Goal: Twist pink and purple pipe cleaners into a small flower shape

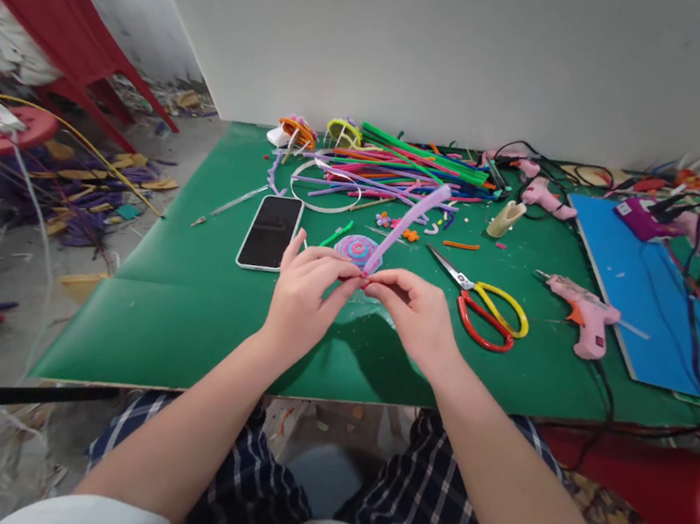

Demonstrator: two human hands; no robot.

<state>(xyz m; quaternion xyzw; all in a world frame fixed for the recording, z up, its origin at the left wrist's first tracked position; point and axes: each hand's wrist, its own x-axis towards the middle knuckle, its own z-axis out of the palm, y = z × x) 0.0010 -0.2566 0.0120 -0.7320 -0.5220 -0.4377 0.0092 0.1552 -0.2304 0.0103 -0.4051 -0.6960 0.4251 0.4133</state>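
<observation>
My left hand [312,291] and my right hand [415,312] meet over the green table, thumbs and fingertips pinched together. Between them is a small pink piece, mostly covered by the fingers. A fuzzy lilac pipe cleaner strip [405,228] rises from this pinch, slanting up to the right. Just behind the fingertips shows a coiled pipe cleaner disc [357,249] in pink, blue and purple; whether it is joined to the strip I cannot tell. Left of my left hand lies a phone [270,233]. Scissors [482,305] with yellow and red handles rest right of my right hand.
A pile of coloured pipe cleaners [404,169] lies along the back by a white ring [322,207]. To the right are a pink glue gun [584,317], a blue board [648,309] and black cables. A red chair [57,12] stands at left.
</observation>
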